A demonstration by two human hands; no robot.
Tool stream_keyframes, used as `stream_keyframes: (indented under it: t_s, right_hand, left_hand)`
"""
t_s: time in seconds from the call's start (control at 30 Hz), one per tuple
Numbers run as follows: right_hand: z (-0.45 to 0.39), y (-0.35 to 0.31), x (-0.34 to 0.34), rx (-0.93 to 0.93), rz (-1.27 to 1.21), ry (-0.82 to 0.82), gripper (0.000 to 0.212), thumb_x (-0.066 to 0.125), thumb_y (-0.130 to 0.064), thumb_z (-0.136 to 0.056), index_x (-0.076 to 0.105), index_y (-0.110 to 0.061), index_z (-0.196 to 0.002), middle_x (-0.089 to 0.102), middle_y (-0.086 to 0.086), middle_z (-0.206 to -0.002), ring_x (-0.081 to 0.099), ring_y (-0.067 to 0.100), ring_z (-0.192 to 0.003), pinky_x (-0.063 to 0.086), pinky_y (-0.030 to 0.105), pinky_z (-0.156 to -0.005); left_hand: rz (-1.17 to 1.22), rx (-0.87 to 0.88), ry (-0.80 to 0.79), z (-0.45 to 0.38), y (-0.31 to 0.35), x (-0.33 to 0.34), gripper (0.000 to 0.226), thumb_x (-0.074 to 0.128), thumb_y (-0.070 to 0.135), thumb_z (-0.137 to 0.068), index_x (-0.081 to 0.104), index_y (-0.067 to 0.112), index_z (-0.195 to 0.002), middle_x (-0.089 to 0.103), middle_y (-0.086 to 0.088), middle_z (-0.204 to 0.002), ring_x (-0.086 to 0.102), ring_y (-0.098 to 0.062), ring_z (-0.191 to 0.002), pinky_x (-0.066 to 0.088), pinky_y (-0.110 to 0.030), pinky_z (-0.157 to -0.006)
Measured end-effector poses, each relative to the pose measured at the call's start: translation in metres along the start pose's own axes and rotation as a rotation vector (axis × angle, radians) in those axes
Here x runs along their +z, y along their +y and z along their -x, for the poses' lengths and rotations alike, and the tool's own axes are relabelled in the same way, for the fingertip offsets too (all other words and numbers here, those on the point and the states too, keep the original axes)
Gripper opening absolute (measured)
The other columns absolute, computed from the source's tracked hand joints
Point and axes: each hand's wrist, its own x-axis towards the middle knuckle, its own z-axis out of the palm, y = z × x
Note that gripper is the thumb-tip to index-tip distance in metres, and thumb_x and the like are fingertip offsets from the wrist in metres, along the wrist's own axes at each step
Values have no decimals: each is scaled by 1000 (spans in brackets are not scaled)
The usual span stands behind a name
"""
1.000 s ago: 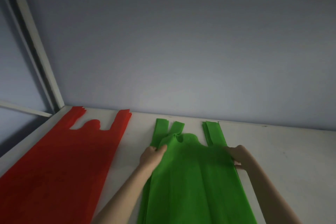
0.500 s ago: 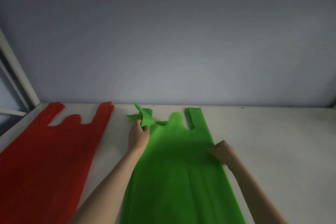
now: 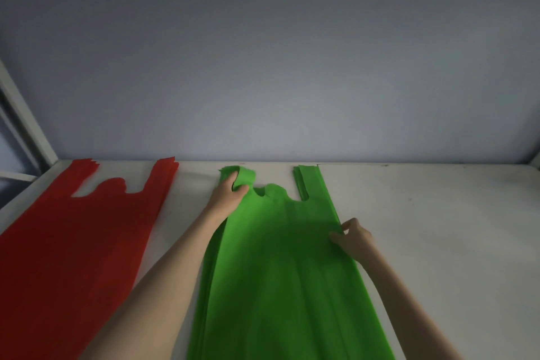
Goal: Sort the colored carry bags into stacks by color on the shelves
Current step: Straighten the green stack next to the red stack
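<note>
A stack of green carry bags lies flat on the white shelf, handles toward the back wall. My left hand grips the stack's crumpled left handle near the back. My right hand pinches the stack's right edge, about a third of the way down. A stack of red carry bags lies flat to the left, apart from the green stack, with both handles pointing at the wall.
A plain grey-blue wall closes the back of the shelf. A white metal upright stands at the left rear corner. Bare white shelf surface stretches to the right of the green stack.
My left hand has moved toward the wall and closed round the green left handle, flattening its raised tip. My right hand slid back along the right edge. The view shifted right.
</note>
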Motion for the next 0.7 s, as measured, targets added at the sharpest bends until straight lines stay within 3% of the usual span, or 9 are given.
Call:
stream_keyframes:
  t_s: [0.07, 0.13, 0.2, 0.27, 0.33, 0.4, 0.5, 0.57, 0.7]
  right_hand:
    - [0, 0, 1, 4, 10, 12, 46, 54, -28, -92, 40, -3, -128, 54, 17, -127, 52, 30, -115, 43, 33, -86]
    - [0, -1, 3, -1, 29, 24, 45, 54, -28, -92, 40, -4, -128, 54, 16, -127, 52, 29, -115, 44, 34, -88]
    - [0, -1, 4, -7, 42, 39, 45, 54, -28, -92, 40, -4, -127, 54, 15, -128, 52, 29, -116, 44, 34, -89]
    - [-1, 0, 5, -5, 51, 43, 46, 54, -29, -92, 40, -4, -127, 53, 15, -129, 52, 29, -117, 43, 33, -90]
    - [-1, 0, 5, -3, 57, 43, 46, 54, -29, -92, 39, -4, -127, 53, 15, -129, 52, 29, -118, 43, 34, -91]
    - [-1, 0, 6, -5, 59, 45, 46, 55, -29, -92, 39, -4, -128, 53, 15, -130, 52, 29, -118, 43, 34, -92]
    - [-1, 0, 5, -8, 63, 44, 46, 55, -29, -92, 39, -4, -128, 53, 14, -128, 52, 29, -117, 43, 32, -89]
    - [-2, 1, 6, -11, 62, 44, 47, 55, -29, -91, 39, -4, -128, 54, 14, -128, 52, 28, -116, 43, 31, -86]
    - [-3, 1, 6, -6, 66, 47, 48, 55, -29, -91, 39, -5, -129, 54, 14, -129, 52, 29, -117, 43, 32, -89]
  left_hand:
    - [31, 57, 11, -2, -3, 1, 50, 50, 17, -93, 38, 14, -142, 54, -5, -134, 59, -19, -106, 49, -35, -94]
    - [-107, -18, 56, -2, -11, 1, 45, 47, 16, -94, 39, 11, -138, 58, -6, -125, 59, -23, -99, 48, -36, -85]
    - [-354, -225, 126, 0, -18, 2, 43, 46, 19, -95, 38, 6, -135, 51, -17, -131, 53, -33, -114, 45, -40, -92]
    - [-454, -407, 199, 3, -17, 5, 48, 48, 26, -94, 35, 2, -134, 37, -21, -138, 38, -35, -128, 39, -43, -101]
    - [-435, -482, 215, 3, -13, 6, 62, 54, 35, -91, 30, 0, -136, 32, -21, -141, 33, -34, -131, 38, -43, -103]
    - [-333, -534, 193, -5, -14, 6, 73, 61, 41, -85, 31, -2, -137, 38, -21, -140, 40, -34, -129, 42, -40, -101]
    - [-1, -576, 153, -15, -15, 4, 67, 74, 26, -76, 46, -5, -128, 54, -20, -131, 54, -34, -119, 49, -36, -97]
    - [102, -598, 159, -16, -12, 4, 62, 76, 15, -74, 48, -5, -126, 54, -21, -131, 54, -34, -119, 47, -36, -99]
    - [-112, -429, 203, -5, 4, 12, 59, 70, 18, -77, 46, 3, -128, 50, -21, -131, 49, -36, -120, 45, -36, -96]
